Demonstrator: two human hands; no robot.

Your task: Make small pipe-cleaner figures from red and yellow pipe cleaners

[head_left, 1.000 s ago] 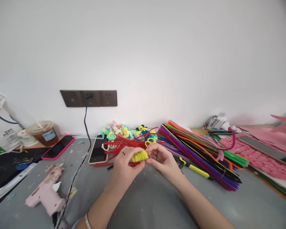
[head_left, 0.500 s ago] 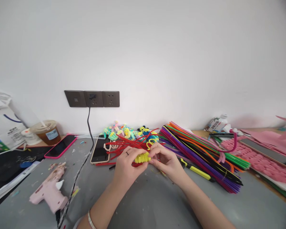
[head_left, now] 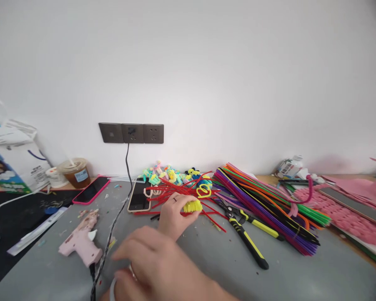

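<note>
My left hand [head_left: 174,217], with a dark ring on one finger, pinches a tightly zigzagged bundle of yellow pipe cleaner [head_left: 192,206] above the table. Reaching across in front, my right hand [head_left: 163,261] is at my left forearm, blurred by motion. Its fingers and thumb curl around the pale bracelet [head_left: 113,289] there, which they partly cover. Just beyond the yellow bundle lies a looped yellow pipe cleaner [head_left: 203,191]. Red pipe cleaners [head_left: 172,190] are scattered behind my left hand. Black-and-yellow pliers [head_left: 246,242] rest to its right.
A pink glue gun [head_left: 81,244] and its cord [head_left: 113,228] occupy the left side. Phones [head_left: 92,190], a lidded drink cup [head_left: 77,173] and small pipe-cleaner figures [head_left: 167,174] stand along the back. Toward the right are bundled coloured pipe cleaners [head_left: 263,205] and pink material [head_left: 354,213].
My right hand has left the yellow bundle and moved left and nearer to my left forearm. The left hand still holds the bundle. The pliers are now uncovered, and the view has shifted slightly left.
</note>
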